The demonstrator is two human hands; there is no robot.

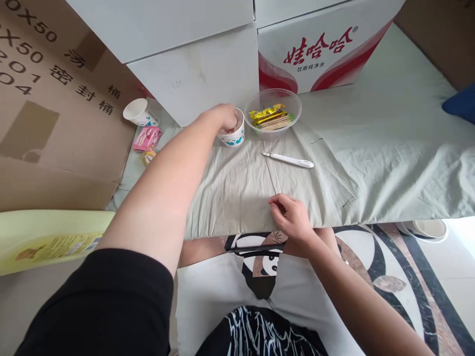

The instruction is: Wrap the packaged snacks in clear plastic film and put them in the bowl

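My left hand (227, 117) reaches down into a white paper cup (233, 140) with a blue leaf pattern. Its fingers are bent together inside the rim, and what they grip, if anything, is hidden. Near the cloth's front edge, my right hand (290, 213) rests loosely curled, with nothing visible in it. Just beyond it lies a white-handled scalpel-like knife (289, 159). A clear plastic bowl (293, 100) stands right beside the cup. Inside the bowl are yellow wrapped snacks (267, 112) and several thin wooden sticks (276, 123).
Another paper cup (143, 114) lies tipped at the left, near a pink packet (147, 138) and a small yellow packet (149, 155). White cartons (200, 74) line the back; a brown cardboard box (74, 143) borders the left. A yellow container (52, 237) sits below it.
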